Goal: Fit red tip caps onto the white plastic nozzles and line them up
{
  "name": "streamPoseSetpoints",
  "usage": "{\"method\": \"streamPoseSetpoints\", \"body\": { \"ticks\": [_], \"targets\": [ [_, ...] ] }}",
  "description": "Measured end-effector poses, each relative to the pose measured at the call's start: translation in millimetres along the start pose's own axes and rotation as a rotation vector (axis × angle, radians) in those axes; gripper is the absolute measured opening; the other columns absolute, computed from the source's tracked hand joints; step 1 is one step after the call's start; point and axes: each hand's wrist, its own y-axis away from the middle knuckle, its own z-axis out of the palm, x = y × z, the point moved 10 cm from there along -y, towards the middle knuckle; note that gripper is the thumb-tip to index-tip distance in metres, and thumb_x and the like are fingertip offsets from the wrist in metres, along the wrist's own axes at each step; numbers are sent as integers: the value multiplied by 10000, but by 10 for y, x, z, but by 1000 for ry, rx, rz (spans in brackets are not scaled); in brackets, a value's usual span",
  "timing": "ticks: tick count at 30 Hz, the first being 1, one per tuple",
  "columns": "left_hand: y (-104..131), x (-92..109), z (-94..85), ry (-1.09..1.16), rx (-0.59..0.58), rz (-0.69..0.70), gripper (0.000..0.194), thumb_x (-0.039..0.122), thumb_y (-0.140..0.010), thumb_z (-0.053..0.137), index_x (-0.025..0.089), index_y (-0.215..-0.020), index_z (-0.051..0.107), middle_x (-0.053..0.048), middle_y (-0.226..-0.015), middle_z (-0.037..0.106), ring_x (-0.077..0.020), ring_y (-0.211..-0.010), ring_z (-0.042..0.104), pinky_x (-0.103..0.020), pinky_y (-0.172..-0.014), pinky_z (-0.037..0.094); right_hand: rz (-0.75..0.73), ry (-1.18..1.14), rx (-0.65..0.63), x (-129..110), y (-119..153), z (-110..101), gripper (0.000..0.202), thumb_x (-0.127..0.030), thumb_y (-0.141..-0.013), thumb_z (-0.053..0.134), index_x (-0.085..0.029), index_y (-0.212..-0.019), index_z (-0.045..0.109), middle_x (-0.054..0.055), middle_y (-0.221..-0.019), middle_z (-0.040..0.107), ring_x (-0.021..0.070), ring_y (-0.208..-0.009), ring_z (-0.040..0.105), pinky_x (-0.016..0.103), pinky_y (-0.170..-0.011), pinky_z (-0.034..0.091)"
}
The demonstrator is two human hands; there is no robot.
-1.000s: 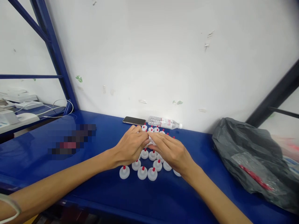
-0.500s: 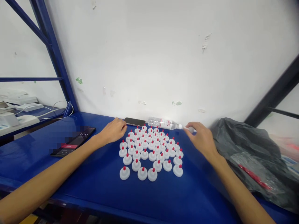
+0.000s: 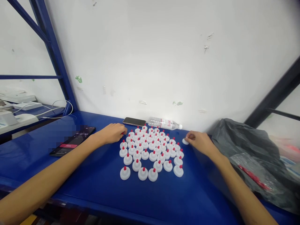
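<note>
Many white round nozzle caps (image 3: 145,154) with red tips stand upright in a cluster on the blue table (image 3: 98,184). To their right, my right hand (image 3: 201,143) pinches a white nozzle cap (image 3: 185,141) low over or on the table; no red tip shows on it. At the cluster's left, my left hand (image 3: 113,132) is closed with fingers curled, and a bit of red, a small red tip (image 3: 122,134), shows at its fingertips.
Behind the cluster lie a dark phone (image 3: 134,121) and a clear plastic bottle (image 3: 164,123) on its side. Another phone (image 3: 73,141) with a timer rests at left. At right are a dark plastic bag (image 3: 228,137) and a clear pouch of red pieces (image 3: 254,177).
My right hand has come down and slightly nearer, bringing the white cap low to the table beside the cluster. My left hand has shifted slightly; red now shows at its fingertips.
</note>
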Motion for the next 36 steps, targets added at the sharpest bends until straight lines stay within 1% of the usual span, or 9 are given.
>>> {"method": "streamPoseSetpoints", "body": {
  "ticks": [3, 6, 8, 12, 17, 21, 28, 33, 36],
  "targets": [
    [4, -31, -3, -36, -36, 4, 195, 156, -843, 544, 242, -877, 716, -71, -984, 744, -260, -922, 701, -323, -751, 496, -19, 22, -6, -17, 16, -12, 125, -350, -890, 693, -245, -830, 725, 19, -802, 804, 245, -768, 760, 311, -687, 505],
    [-2, -94, -5, -62, -46, -12, 192, 157, -866, 549, 235, -896, 722, -79, -1005, 746, -263, -935, 707, -323, -750, 497, -60, 50, 55, -105, 44, -78, 311, -466, -989, 542, -233, -940, 742, 70, -907, 805, 296, -838, 752, 373, -730, 513],
    [-4, -122, 8, -70, -53, -14, 194, 151, -873, 564, 238, -918, 732, -78, -1025, 748, -266, -959, 710, -321, -753, 499, -114, 49, 96, -210, 60, -107, 354, -454, -1024, 472, -216, -1022, 735, 94, -1009, 798, 312, -924, 740, 409, -805, 520],
    [-3, -137, 42, -69, -66, -9, 192, 153, -883, 597, 250, -967, 740, -69, -1054, 754, -269, -997, 712, -318, -759, 504, -267, 15, 118, -475, 81, -71, 323, -415, -1030, 490, -208, -1078, 734, 93, -1120, 781, 309, -1053, 705, 446, -951, 504],
    [0, -119, 59, -61, -74, 1, 160, 171, -887, 610, 248, -960, 731, -66, -1051, 756, -265, -985, 711, -311, -743, 501, -419, -27, 90, -746, 122, 48, 322, -416, -1053, 483, -236, -1081, 748, 69, -1097, 792, 266, -1000, 731, 409, -929, 532],
    [13, -83, 33, -60, -62, 12, 140, 218, -919, 591, 249, -953, 723, -62, -1030, 760, -253, -955, 711, -304, -734, 493, -465, -34, 68, -830, 137, 127, 279, -389, -1039, 529, -242, -1051, 766, 55, -1042, 804, 258, -937, 743, 399, -894, 547],
    [31, 53, -236, -82, 94, -5, 514, 458, -1080, 261, 192, -974, 689, -110, -914, 720, -270, -829, 691, -355, -711, 485, -457, -25, 84, -824, 138, 109, 231, -344, -1018, 569, -257, -1017, 783, 26, -946, 814, 239, -821, 745, 364, -776, 553],
    [85, 226, -492, -67, 248, 26, 524, 430, -1093, 214, 178, -978, 659, -113, -948, 691, -270, -900, 659, -373, -733, 493, -456, -7, 169, -835, 168, -58, 232, -322, -1007, 573, -254, -964, 791, 31, -907, 815, 251, -770, 732, 410, -809, 537],
    [123, 338, -581, -42, 311, 67, 472, 383, -1094, 243, 175, -1033, 662, -113, -1000, 690, -268, -990, 635, -385, -799, 512, -415, -8, 283, -813, 203, -260, 233, -338, -1015, 565, -231, -1078, 762, 61, -935, 810, 280, -852, 733, 456, -889, 521]
  ]
}}
